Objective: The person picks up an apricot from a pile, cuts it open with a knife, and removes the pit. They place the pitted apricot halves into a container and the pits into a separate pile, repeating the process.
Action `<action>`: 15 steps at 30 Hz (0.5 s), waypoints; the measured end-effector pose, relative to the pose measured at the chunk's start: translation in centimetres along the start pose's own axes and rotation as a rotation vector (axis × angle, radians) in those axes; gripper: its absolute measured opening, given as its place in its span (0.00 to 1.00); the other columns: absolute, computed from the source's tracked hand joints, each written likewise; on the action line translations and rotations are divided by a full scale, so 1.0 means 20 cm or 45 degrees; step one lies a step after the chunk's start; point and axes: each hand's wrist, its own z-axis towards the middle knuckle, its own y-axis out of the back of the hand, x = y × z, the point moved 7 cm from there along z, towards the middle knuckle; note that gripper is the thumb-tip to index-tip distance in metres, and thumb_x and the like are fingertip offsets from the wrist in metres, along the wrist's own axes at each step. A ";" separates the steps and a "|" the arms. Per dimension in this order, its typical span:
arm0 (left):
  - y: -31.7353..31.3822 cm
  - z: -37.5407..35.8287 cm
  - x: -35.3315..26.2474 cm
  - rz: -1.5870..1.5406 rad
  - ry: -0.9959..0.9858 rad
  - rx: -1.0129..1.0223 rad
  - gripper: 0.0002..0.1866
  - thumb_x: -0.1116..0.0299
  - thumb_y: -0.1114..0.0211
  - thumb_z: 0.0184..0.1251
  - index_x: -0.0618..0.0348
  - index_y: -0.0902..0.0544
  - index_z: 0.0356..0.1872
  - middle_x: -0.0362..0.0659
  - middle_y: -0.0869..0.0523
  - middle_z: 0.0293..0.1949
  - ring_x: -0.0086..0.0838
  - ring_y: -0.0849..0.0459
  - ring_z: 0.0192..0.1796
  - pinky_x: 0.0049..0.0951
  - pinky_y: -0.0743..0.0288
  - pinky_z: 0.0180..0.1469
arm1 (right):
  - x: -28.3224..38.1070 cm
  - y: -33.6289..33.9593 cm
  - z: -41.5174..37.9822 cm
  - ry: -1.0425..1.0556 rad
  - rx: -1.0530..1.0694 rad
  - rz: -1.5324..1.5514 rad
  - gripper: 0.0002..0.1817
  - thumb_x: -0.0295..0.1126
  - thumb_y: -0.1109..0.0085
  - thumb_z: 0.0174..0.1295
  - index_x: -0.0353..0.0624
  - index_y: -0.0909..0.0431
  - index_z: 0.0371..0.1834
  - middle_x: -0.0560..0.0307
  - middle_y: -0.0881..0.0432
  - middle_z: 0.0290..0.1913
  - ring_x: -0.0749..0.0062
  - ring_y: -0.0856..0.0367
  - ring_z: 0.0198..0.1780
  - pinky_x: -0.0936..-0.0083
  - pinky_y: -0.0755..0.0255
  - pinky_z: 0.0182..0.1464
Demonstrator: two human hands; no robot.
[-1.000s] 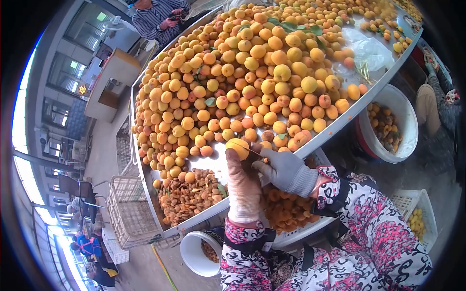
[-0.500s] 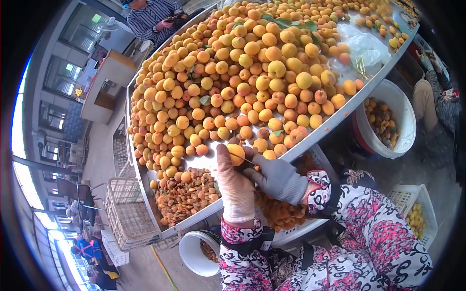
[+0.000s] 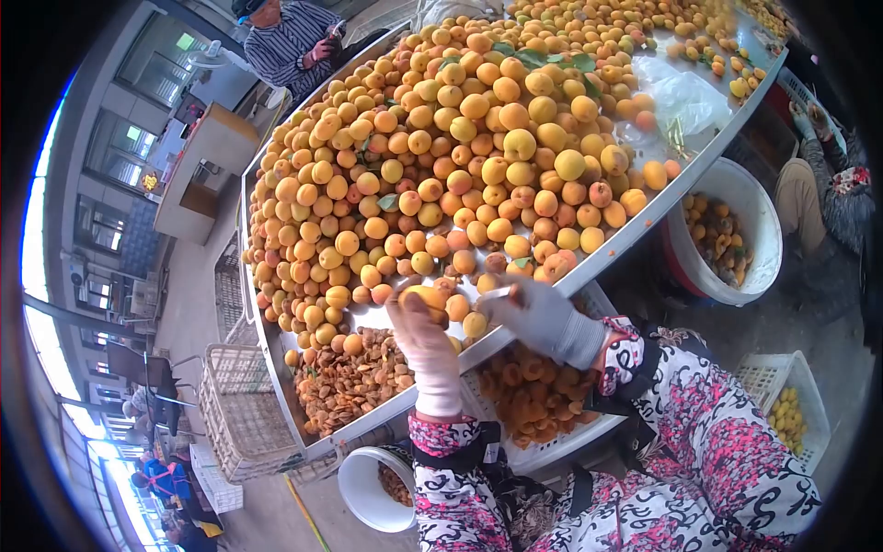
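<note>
My left hand (image 3: 428,359), in a pale glove, is closed around an apricot (image 3: 425,300) above the table's near edge. My right hand (image 3: 552,324), in a grey glove, is just to its right, apart from the fruit and blurred at the fingertips. It grips what looks like a small knife (image 3: 498,293), whose light end shows. Beyond both hands rises a large heap of whole apricots (image 3: 432,156). Brown apricot stones (image 3: 349,382) lie heaped left of my left hand. Below my right hand, split apricots (image 3: 533,391) fill a white crate (image 3: 561,442).
A raised metal rim (image 3: 635,232) borders the table. White buckets stand right (image 3: 768,230) and below (image 3: 354,488); a plastic crate (image 3: 230,414) is at left. A plastic bag (image 3: 676,97) lies on the table. One person (image 3: 290,46) sits across; another (image 3: 828,184) is at right.
My hands have drawn apart; the right hand with the knife has moved off the apricot to the right. My left hand has shifted slightly left and down, still holding the fruit.
</note>
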 end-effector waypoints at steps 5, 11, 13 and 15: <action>-0.28 -0.21 -0.12 0.414 -0.383 0.248 0.23 0.57 0.49 0.69 0.67 0.34 0.55 0.55 0.22 0.44 0.40 0.21 0.43 0.32 0.28 0.47 | 0.04 0.08 0.03 0.105 -0.307 0.285 0.22 0.41 0.40 0.60 0.36 0.29 0.51 0.63 0.22 0.36 0.86 0.26 0.38 0.88 0.30 0.41; -0.40 -0.21 0.09 -0.773 0.448 0.236 0.21 0.56 0.57 0.74 0.61 0.33 0.57 0.45 0.21 0.48 0.30 0.23 0.51 0.27 0.32 0.57 | 0.12 0.10 -0.01 0.490 -0.629 0.326 0.08 0.31 0.37 0.56 0.39 0.22 0.34 0.59 0.19 0.30 0.83 0.24 0.31 0.83 0.29 0.33; -0.36 -0.22 0.10 -0.676 0.420 0.147 0.23 0.51 0.56 0.73 0.56 0.31 0.57 0.43 0.23 0.50 0.28 0.26 0.54 0.29 0.36 0.61 | 0.20 0.11 -0.03 0.573 -0.640 0.025 0.11 0.35 0.37 0.55 0.39 0.26 0.26 0.51 0.23 0.24 0.61 0.23 0.25 0.73 0.32 0.26; -0.36 -0.23 0.12 -0.740 0.521 0.102 0.26 0.47 0.55 0.71 0.56 0.31 0.58 0.41 0.25 0.52 0.29 0.27 0.55 0.32 0.34 0.59 | 0.24 0.12 -0.04 0.655 -0.685 -0.112 0.13 0.35 0.37 0.53 0.41 0.30 0.21 0.50 0.28 0.21 0.52 0.27 0.24 0.67 0.34 0.24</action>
